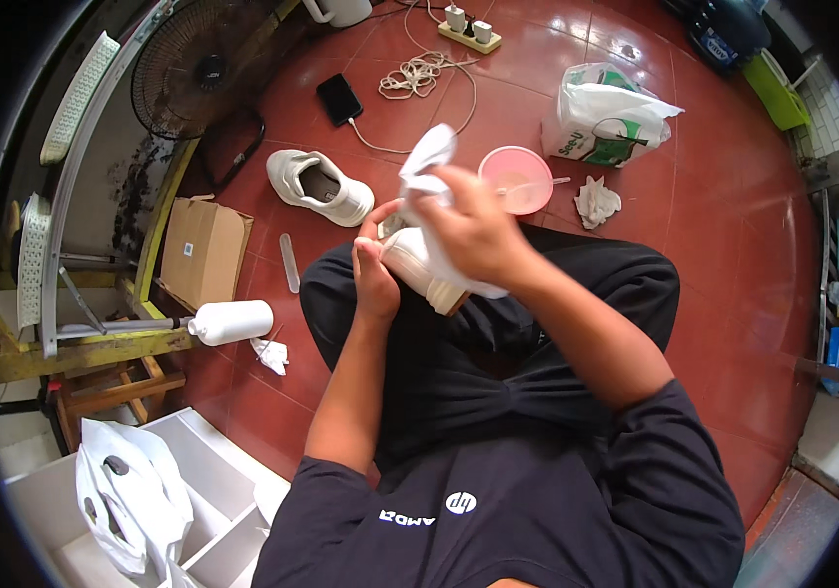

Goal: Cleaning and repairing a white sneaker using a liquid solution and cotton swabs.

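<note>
Above my lap, a cream-white sneaker (pixel 408 255) is held with its sole edge showing toward me. My left hand (pixel 374 279) grips it from the left side, fingers around it and thumb up. My right hand (pixel 473 223) is closed on a white tissue (pixel 429 152), which hangs down over the sneaker's right side. The right hand hides part of the sneaker. A matching sneaker (pixel 346 204) stands on the floor ahead and to the left. Just beyond my right hand sits a pink bowl (pixel 516 162) with a clear stick-like tool resting across it.
A crumpled tissue (pixel 597 202) and a white-green tissue pack (pixel 604 127) lie to the right. A phone (pixel 340 99) on a cable, a power strip (pixel 470 39) and a fan (pixel 206 71) are ahead. Leftward are a cardboard box (pixel 206 250) and a white bottle (pixel 233 322).
</note>
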### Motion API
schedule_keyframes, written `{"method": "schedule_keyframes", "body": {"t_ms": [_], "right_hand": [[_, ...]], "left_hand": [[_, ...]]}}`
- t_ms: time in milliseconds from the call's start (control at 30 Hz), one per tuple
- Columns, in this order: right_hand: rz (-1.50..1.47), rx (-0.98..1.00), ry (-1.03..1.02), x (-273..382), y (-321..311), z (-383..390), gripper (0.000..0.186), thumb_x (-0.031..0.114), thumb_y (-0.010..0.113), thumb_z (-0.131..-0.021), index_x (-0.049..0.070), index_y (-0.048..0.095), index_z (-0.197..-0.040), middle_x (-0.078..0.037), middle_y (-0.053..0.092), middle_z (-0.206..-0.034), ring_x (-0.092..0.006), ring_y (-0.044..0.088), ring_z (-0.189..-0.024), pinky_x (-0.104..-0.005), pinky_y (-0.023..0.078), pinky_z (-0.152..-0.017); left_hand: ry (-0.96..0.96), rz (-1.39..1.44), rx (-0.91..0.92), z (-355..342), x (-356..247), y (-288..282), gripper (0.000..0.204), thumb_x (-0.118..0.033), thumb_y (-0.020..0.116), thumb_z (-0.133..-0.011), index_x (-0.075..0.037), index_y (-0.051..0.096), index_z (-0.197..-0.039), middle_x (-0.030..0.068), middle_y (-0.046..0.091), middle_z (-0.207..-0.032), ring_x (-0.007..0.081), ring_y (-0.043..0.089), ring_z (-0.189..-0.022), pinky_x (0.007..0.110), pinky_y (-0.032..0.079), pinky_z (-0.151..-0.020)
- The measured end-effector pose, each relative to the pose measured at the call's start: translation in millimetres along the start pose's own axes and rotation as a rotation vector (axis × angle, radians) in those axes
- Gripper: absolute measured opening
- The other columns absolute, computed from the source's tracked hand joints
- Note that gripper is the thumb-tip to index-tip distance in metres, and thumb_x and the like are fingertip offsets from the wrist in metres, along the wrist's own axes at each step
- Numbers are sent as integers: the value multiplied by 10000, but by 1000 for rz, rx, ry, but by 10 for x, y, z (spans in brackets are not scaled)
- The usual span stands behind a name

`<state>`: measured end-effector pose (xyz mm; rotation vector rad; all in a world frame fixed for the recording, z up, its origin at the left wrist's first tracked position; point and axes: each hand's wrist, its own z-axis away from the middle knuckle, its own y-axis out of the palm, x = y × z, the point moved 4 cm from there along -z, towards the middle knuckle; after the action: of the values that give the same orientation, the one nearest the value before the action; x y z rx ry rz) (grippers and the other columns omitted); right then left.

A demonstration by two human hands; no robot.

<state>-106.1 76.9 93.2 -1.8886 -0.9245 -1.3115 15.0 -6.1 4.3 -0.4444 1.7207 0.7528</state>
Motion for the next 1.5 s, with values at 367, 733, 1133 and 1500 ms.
{"method": "schedule_keyframes", "body": {"t_ms": [367, 733, 1133, 1500], "right_hand": [[596, 184, -50, -422, 597, -50, 348, 320, 490, -922, 16, 639, -841, -193, 637, -785, -396, 618, -757, -485, 497, -687], [634, 407, 231, -561, 658, -240, 412, 299, 465, -919, -6, 667, -731, -248, 653, -764, -423, 646, -747, -506, 515, -680], [575, 212, -176, -634, 553, -183, 416, 341, 471, -932, 3, 644, -762, -212, 656, -714, -384, 650, -637, -455, 528, -610], [830, 312, 177, -502, 681, -221, 367, 294, 482, -915, 28, 694, -778, -198, 674, -741, -370, 676, -725, -461, 540, -661]], "left_hand": [[-74, -4, -430, 118, 191, -83, 705, -669, 182, -954, -61, 515, -1082, 60, 557, -1089, 174, 510, -1063, 347, 368, -974], [-100, 222, -448, 61, 134, -24, 928, -772, 209, -879, 6, 410, -1342, 119, 501, -1297, 239, 454, -1236, 380, 305, -1078], [-143, 60, -308, 64, 218, -97, 905, -757, 167, -893, -5, 400, -1339, 154, 499, -1286, 249, 494, -1168, 360, 369, -1006], [-46, 81, -278, 64, 144, -15, 972, -772, 152, -881, 16, 342, -1417, 115, 441, -1398, 223, 387, -1317, 358, 261, -1107]]}}
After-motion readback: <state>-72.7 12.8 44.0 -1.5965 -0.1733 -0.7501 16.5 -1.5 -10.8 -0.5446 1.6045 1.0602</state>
